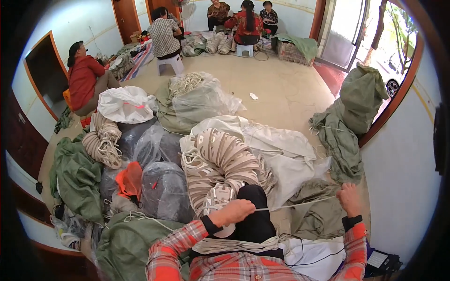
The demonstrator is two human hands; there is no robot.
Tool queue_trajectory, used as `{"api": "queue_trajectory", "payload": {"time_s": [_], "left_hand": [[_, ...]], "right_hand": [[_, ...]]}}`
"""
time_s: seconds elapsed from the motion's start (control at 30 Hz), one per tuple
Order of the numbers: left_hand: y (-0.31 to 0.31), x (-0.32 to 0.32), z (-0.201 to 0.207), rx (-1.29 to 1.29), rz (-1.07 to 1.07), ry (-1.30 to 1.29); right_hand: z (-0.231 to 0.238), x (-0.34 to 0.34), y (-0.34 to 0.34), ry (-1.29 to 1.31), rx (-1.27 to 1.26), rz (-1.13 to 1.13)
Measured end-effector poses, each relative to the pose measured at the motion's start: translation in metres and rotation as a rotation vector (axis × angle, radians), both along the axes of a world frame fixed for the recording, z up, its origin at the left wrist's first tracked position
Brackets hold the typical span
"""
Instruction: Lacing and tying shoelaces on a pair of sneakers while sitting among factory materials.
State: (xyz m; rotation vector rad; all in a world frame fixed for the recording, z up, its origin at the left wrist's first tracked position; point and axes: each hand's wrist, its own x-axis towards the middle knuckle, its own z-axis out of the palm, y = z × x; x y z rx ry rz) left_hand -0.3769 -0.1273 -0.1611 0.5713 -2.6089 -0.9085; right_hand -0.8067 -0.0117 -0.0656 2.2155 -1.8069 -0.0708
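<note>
A pale shoelace [300,205] is stretched taut between my two hands, above my lap and to its right. My left hand [236,211] grips one part of it near my knee, fingers closed. Out to the right and a little higher, my right hand [349,199] is closed on the other part. Beside my left hand, a beige and white shoe upper [219,195] rests against my leg, partly hidden by that hand. Just beyond, a curved stack of nested shoe uppers [234,152] lies on the floor. A bundle of pale laces [234,245] lies across my lap.
Plastic-wrapped dark bundles [164,189] and green sacks [75,173] crowd the left. White sheeting [281,150] spreads ahead; a full green sack [363,98] stands by the doorway. Several people sit on low stools [171,64] farther back. A black device [379,262] lies at lower right.
</note>
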Motion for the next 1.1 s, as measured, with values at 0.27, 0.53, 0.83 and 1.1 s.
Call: {"api": "queue_trajectory", "payload": {"time_s": [0.27, 0.53, 0.83, 1.1], "left_hand": [[0.066, -0.04, 0.011, -0.26, -0.15, -0.108], [0.093, -0.036, 0.015, -0.085, -0.156, -0.298], [0.063, -0.016, 0.055, 0.308, 0.111, -0.163], [0.045, 0.0, 0.079, 0.536, 0.047, -0.16]], "right_hand": [[-0.144, 0.06, -0.022, -2.594, 0.006, -0.713], [-0.135, 0.153, -0.088, -1.813, 0.27, -0.617], [-0.003, 0.217, -0.05, -1.372, 1.421, 0.012], [-0.04, 0.194, -0.012, -1.488, 1.317, -0.011]]}}
